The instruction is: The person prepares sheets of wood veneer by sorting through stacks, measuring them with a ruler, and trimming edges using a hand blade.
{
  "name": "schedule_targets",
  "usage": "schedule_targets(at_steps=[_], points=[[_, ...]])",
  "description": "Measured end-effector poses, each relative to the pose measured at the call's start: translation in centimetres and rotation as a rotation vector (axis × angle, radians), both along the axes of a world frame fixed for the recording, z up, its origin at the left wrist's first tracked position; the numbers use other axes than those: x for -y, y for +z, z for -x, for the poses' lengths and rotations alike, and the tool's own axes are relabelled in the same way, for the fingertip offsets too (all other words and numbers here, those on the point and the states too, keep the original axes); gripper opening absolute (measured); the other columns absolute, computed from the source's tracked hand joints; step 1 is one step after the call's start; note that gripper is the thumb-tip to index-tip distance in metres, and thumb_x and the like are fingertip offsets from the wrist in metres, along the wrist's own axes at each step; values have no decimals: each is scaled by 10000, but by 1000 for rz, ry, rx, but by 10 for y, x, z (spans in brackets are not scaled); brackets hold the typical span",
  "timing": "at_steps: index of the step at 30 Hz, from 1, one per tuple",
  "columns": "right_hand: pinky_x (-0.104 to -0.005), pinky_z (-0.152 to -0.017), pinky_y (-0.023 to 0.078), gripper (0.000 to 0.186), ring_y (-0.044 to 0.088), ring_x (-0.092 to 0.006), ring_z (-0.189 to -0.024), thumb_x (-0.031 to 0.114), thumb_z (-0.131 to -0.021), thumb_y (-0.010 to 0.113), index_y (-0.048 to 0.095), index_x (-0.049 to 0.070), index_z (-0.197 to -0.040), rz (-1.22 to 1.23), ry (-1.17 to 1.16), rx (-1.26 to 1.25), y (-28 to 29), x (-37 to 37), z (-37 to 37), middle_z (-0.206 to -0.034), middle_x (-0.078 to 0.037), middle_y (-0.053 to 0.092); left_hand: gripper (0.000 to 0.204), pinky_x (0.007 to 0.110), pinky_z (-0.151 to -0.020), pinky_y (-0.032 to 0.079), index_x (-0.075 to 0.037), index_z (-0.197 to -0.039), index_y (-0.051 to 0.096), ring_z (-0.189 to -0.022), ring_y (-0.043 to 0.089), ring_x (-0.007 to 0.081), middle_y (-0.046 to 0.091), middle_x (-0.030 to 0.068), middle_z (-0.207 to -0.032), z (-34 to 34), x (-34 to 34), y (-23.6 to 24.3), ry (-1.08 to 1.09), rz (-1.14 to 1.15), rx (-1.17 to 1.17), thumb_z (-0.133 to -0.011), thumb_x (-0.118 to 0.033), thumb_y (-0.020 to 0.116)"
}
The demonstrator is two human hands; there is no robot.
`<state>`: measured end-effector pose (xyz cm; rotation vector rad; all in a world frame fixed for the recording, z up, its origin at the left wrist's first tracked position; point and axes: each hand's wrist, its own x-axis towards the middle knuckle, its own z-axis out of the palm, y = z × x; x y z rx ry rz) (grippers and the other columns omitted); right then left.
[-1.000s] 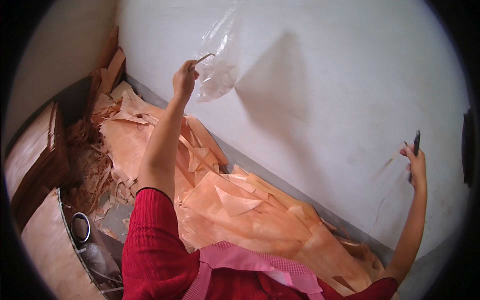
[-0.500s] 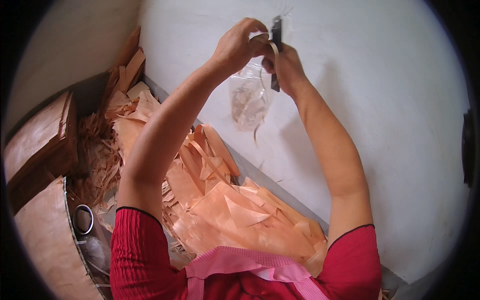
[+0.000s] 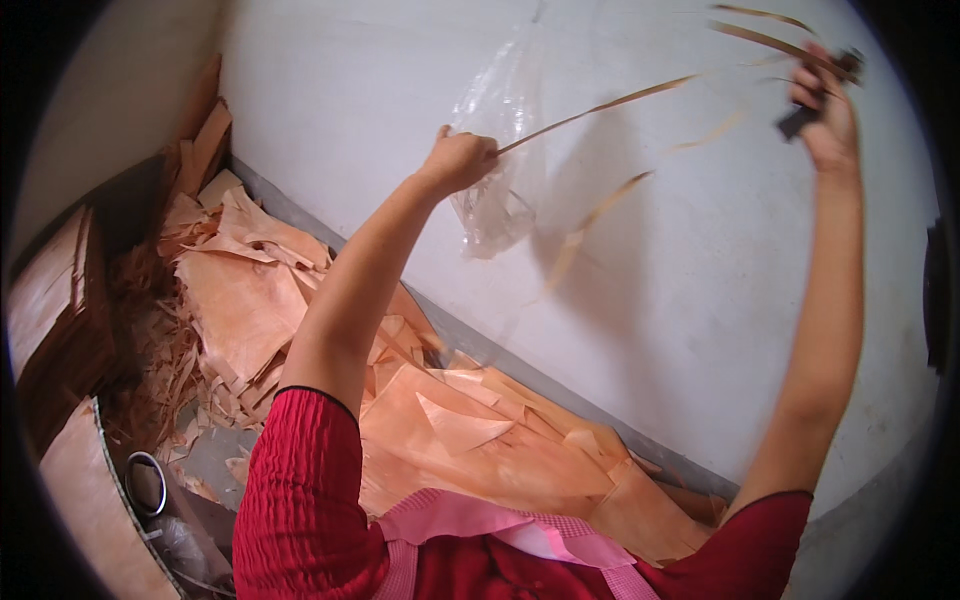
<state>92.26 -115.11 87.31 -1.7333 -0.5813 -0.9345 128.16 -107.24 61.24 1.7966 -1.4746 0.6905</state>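
"Strip (image 3: 640,94) first: how does it look?"

"Thin, flat, tan-brown, running from the left hand (image 3: 465,162) up and rightward, blurring out before the white wall (image 3: 720,300)."

"And the hands?"

"Left arm stretched up and forward, fingers curled together, clamped on the strip's end. The right hand (image 3: 826,105) is raised high at far right, fingers wrapped around a black tool (image 3: 797,122)."

"Anything beside it?"

"A second brown strip (image 3: 765,41); whether it's gripped, I can't tell."
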Motion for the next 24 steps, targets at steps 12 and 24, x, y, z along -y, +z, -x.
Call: schedule_targets(at_steps=[12, 24], points=[[-143, -528, 315, 271, 455, -29, -721, 205, -838, 555, 524, 89, -1082, -415, -1149, 238, -36, 103, 474, -986, 14, 556, 151, 496, -940, 271, -106, -874, 603, -1011, 495, 241, 593, 85, -928, -44, 8, -39, 102, 385, -13, -737, -97, 541], [-171, -454, 343, 249, 477, -48, -558, 257, -820, 563, 579, 16, -883, -9, -700, -696, -270, 98, 101, -785, -40, 589, 212, 332, -771, 440, -63, -901, 590, -911, 553, 244, 585, 121, -956, 161, -166, -172, 3, 123, -637, -710, 21, 548]])
